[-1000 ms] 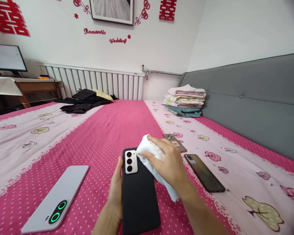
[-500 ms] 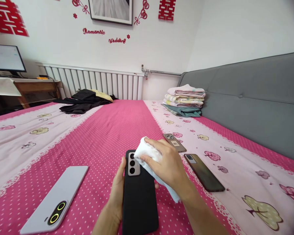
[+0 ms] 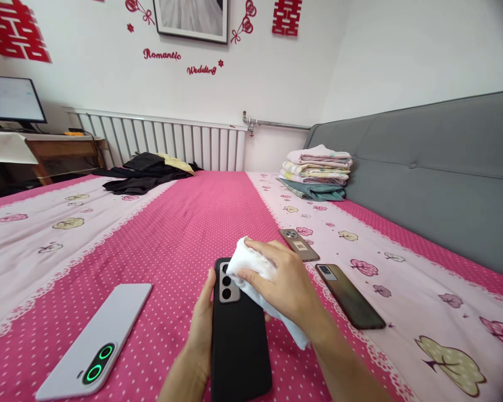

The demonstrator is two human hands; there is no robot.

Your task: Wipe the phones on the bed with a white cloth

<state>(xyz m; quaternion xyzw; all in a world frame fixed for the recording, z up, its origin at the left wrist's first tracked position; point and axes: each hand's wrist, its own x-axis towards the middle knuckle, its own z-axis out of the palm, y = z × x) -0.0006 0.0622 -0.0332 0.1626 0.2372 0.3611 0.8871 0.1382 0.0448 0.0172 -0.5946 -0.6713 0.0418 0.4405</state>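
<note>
We hold a black phone (image 3: 240,340) and press a white cloth (image 3: 255,279) to its top.

Our left hand (image 3: 201,329) is closed round the phone's left edge, back face up above the bed (image 3: 184,223), and our right hand (image 3: 287,287) clutches the cloth bunched in its fingers, laid against the camera block at the phone's far end. Just right of the cloth-holding hand lie a brown phone (image 3: 299,244) and, nearer us, a dark phone (image 3: 350,296), both flat on the sheet and apart from our fingers. Left of the gripping hand, well apart, a white phone (image 3: 96,340) lies flat with two lit green rings. Far beyond our hands sit dark clothes (image 3: 145,173) to the left and folded linens (image 3: 316,173) to the right by the grey headboard (image 3: 436,167). Nothing lies between our hands and the phones beside them.
</note>
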